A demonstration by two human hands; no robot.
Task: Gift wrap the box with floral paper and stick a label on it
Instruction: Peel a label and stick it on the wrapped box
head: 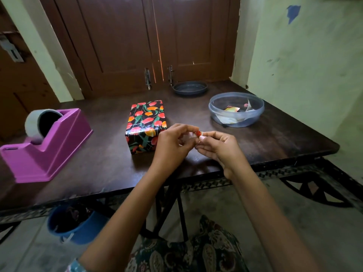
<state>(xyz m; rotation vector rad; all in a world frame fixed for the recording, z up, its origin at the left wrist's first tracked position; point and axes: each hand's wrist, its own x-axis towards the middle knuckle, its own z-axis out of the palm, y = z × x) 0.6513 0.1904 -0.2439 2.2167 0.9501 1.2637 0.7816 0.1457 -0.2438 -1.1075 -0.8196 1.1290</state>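
The box, wrapped in black paper with red and orange tulips, stands on the dark wooden table near its middle. Just right of the box, above the table, my left hand and my right hand meet fingertip to fingertip. Both pinch a small red and white label between them. The label is tiny and partly hidden by my fingers.
A purple tape dispenser with a grey roll sits at the left. A clear plastic tub holding paper scraps stands at the right, a dark lid behind it. A blue bucket stands under the table. Brown doors close the back.
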